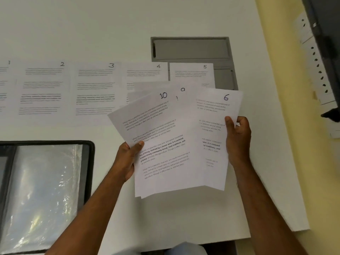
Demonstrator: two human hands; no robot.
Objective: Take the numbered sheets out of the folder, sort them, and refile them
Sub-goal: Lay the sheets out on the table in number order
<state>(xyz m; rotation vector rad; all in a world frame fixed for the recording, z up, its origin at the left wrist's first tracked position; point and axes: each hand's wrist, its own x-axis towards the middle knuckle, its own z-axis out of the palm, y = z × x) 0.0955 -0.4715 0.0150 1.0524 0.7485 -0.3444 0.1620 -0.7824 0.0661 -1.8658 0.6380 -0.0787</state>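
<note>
- Pinching the right edge of the sheet marked 6 (217, 126), the right hand (238, 139) has its thumb on the printed face and its fingers curled behind the paper.
- The left hand (128, 159) grips a fan of sheets at their left edge, thumb pressed on the front of the sheet marked 10 (156, 144), fingers behind.
- Between those two, a further sheet marked 9 (182, 90) peeks out of the fan; other numbers there are hidden.
- All held sheets are lifted above the white table (110, 24).
- Flat on the table beyond lie sheets in a row, left to right: 1 (4, 89), 2 (43, 89), 3 (95, 89), 4 (147, 72), 5 (191, 73).
- Sheet 5 partly covers a grey recessed panel (191, 49) in the tabletop.
- The open folder (46, 196), black-edged with shiny clear sleeves, lies at the near left of the table.
- A white socket strip (316, 67) runs along the yellow wall on the right.
</note>
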